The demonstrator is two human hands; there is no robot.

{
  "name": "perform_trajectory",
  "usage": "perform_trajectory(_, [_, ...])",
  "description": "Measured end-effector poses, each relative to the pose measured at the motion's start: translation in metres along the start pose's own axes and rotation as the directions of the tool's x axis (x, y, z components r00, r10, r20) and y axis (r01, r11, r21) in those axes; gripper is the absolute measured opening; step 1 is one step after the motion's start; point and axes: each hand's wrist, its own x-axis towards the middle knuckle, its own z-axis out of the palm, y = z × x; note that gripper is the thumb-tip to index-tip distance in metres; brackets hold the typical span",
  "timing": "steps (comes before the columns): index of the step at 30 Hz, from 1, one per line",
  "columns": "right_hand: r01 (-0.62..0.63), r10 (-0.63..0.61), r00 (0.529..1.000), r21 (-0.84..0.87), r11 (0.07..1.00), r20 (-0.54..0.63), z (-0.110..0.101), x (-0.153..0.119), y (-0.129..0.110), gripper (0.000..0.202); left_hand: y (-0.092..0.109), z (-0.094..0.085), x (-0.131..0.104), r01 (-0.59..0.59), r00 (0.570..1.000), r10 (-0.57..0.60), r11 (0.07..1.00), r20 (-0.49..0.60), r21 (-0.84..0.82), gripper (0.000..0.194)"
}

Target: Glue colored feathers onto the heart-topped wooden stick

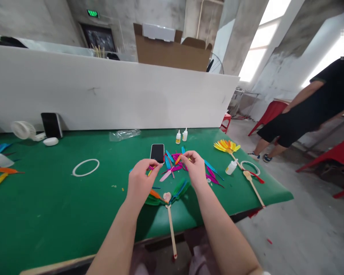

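My left hand (139, 177) is closed in a pinch on a thin feather (150, 170) that shows yellow and pink at the fingertips. The fingers of my right hand (196, 168) pinch an orange feather (178, 159). Between and beyond both hands lies a loose pile of blue and magenta feathers (168, 162), with a pale pink feather (165, 175) nearer me. Below them rests a feather fan with a wooden handle (171, 229), which juts over the table's near edge. Green, blue and orange feathers (180, 190) spread from both sides of its head.
A phone (157, 151), two glue bottles (178, 136) and another bottle (231, 167) stand or lie on the green table (54, 206). At right is a yellow feather fan (227, 146); at left, a white ring (86, 167) and small fan (23, 130). A person (312, 91) stands beyond.
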Motion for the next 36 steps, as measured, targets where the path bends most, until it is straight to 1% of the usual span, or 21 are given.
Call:
perform_trajectory(3, [0.019, -0.019, 1.000, 0.004, 1.000, -0.010, 0.000, 0.011, 0.004, 0.022, -0.020, 0.009, -0.001, 0.053, 0.999, -0.053, 0.998, -0.006, 0.025, 0.013])
perform_trajectory(5, [0.018, -0.018, 0.999, 0.000, 1.000, -0.037, -0.003, 0.016, 0.010, 0.024, -0.035, 0.012, -0.009, 0.100, 0.995, -0.101, 0.994, 0.023, 0.045, 0.013])
perform_trajectory(7, [0.005, -0.005, 0.996, -0.010, 1.000, -0.084, -0.010, 0.019, 0.018, 0.028, -0.045, 0.011, -0.017, 0.164, 0.986, -0.165, 0.985, 0.016, 0.059, 0.013])
perform_trajectory(9, [-0.018, 0.011, 0.987, -0.040, 0.999, -0.157, -0.023, 0.022, 0.026, 0.026, -0.049, 0.008, -0.023, 0.216, 0.976, -0.216, 0.974, -0.006, 0.066, 0.012])
perform_trajectory(12, [-0.054, 0.016, 0.954, -0.119, 0.991, -0.299, -0.047, 0.027, 0.035, 0.024, -0.047, 0.006, -0.026, 0.233, 0.972, -0.233, 0.970, -0.003, 0.070, 0.009])
perform_trajectory(14, [-0.070, 0.005, 0.935, -0.171, 0.983, -0.354, -0.062, 0.031, 0.039, 0.023, -0.046, 0.006, -0.027, 0.237, 0.971, -0.239, 0.968, 0.019, 0.084, 0.009])
perform_trajectory(15, [-0.075, -0.002, 0.932, -0.198, 0.977, -0.363, -0.068, 0.032, 0.041, 0.023, -0.046, 0.006, -0.027, 0.240, 0.970, -0.244, 0.966, 0.024, 0.094, 0.010])
perform_trajectory(18, [-0.097, 0.009, 0.950, -0.267, 0.959, -0.313, -0.073, 0.033, 0.046, 0.021, -0.048, 0.008, -0.027, 0.255, 0.966, -0.258, 0.958, 0.012, 0.129, 0.014])
perform_trajectory(22, [-0.125, 0.057, 0.974, -0.305, 0.944, -0.221, -0.069, 0.032, 0.052, 0.021, -0.054, 0.009, -0.027, 0.301, 0.953, -0.303, 0.942, -0.012, 0.148, 0.010])
perform_trajectory(28, [-0.148, 0.080, 0.977, -0.356, 0.923, -0.199, -0.069, 0.031, 0.055, 0.025, -0.055, 0.008, -0.028, 0.342, 0.940, -0.342, 0.934, -0.018, 0.105, 0.015])
perform_trajectory(31, [-0.146, 0.063, 0.975, -0.395, 0.907, -0.214, -0.066, 0.029, 0.057, 0.027, -0.055, 0.006, -0.027, 0.376, 0.927, -0.372, 0.918, -0.054, 0.129, 0.014])
perform_trajectory(34, [-0.164, 0.090, 0.974, -0.373, 0.913, -0.208, -0.062, 0.028, 0.060, 0.022, -0.057, 0.004, -0.027, 0.406, 0.913, -0.395, 0.902, -0.103, 0.147, 0.016])
perform_trajectory(36, [-0.195, 0.146, 0.973, -0.297, 0.935, -0.178, -0.060, 0.028, 0.061, 0.016, -0.058, 0.003, -0.028, 0.419, 0.907, -0.405, 0.896, -0.112, 0.148, 0.015])
